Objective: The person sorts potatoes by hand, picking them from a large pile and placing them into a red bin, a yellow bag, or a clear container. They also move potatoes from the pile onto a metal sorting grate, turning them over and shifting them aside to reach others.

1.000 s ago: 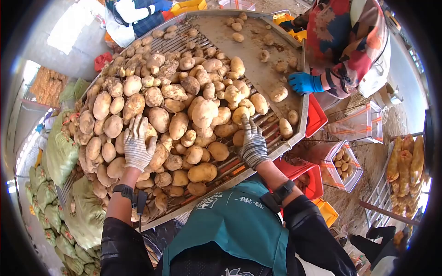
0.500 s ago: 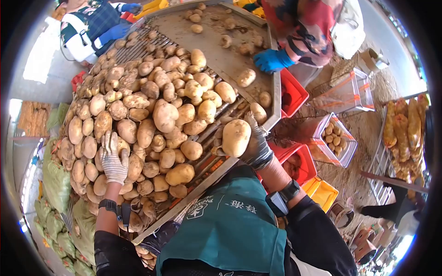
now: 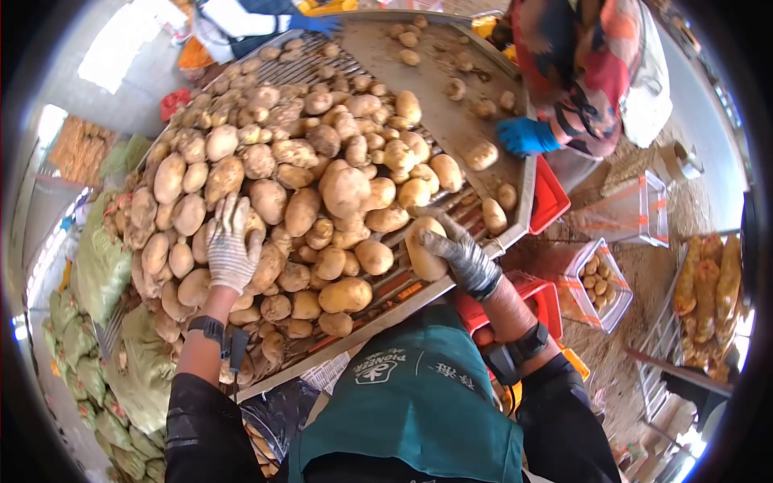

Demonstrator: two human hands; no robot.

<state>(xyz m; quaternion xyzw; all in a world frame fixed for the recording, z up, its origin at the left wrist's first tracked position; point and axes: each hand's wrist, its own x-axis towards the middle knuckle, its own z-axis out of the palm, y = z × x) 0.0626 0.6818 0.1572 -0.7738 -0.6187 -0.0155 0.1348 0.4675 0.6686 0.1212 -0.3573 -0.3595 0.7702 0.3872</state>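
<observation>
My left hand point(image 3: 231, 245), in a striped, dirt-stained glove, lies with its fingers stretched over the heap of potatoes point(image 3: 278, 201) on the slatted sorting table. It presses on the pile without gripping any single one. My right hand point(image 3: 467, 256), in a dark, soiled glove, holds a large pale potato point(image 3: 424, 249) above the rollers point(image 3: 394, 294) near the table's front edge. The fingers curve over the top of that potato. A few other potatoes lie just beyond this hand, among them one by the metal rim point(image 3: 493, 216).
Across the table, a co-worker's blue-gloved hand point(image 3: 527, 137) is near the right rim; another blue glove point(image 3: 316, 22) reaches in at the far side. Red crates point(image 3: 550, 196) and a clear bin of potatoes point(image 3: 597, 282) stand to the right. Green sacks point(image 3: 103, 274) are on the left.
The view has shifted, so the table appears farther right and lower. The potato in my right hand has turned and sits closer to the rollers. My left hand stays on the pile.
</observation>
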